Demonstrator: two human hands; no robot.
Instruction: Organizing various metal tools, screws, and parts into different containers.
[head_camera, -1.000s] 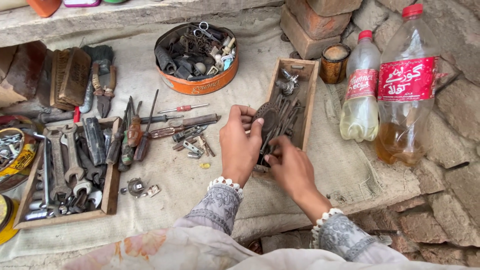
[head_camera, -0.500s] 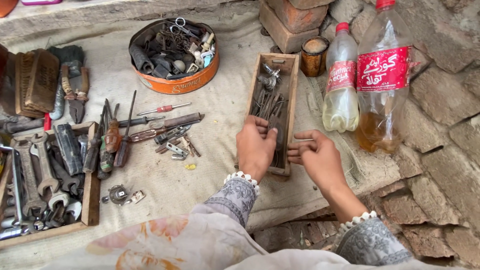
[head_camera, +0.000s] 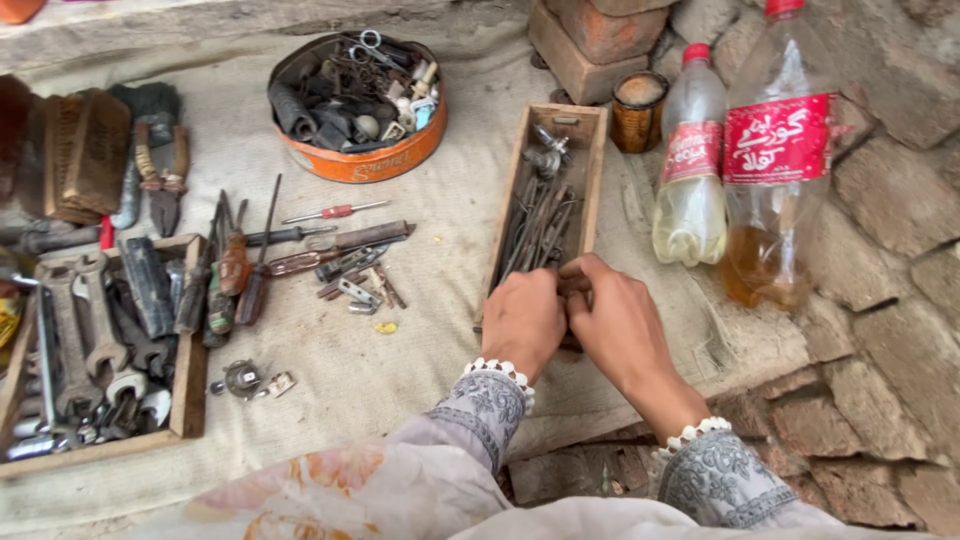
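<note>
Both hands, left hand (head_camera: 523, 318) and right hand (head_camera: 617, 322), meet at the near end of a narrow wooden tray (head_camera: 592, 180) of stiff, likely heavy metal rods (head_camera: 535, 225); whether either grip is closed cannot be told. Rods look best lifted mid-shaft.

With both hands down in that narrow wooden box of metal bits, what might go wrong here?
1. The narrow wooden box is crammed with thin metal rods; the left hand and right hand dig in at its near end, so a sharp tip might prick a finger.
2. The box lies close to the ledge's front edge; a hard tug might tip it off.
3. Two plastic bottles stand just right of the box; a swinging elbow may topple them.
</note>
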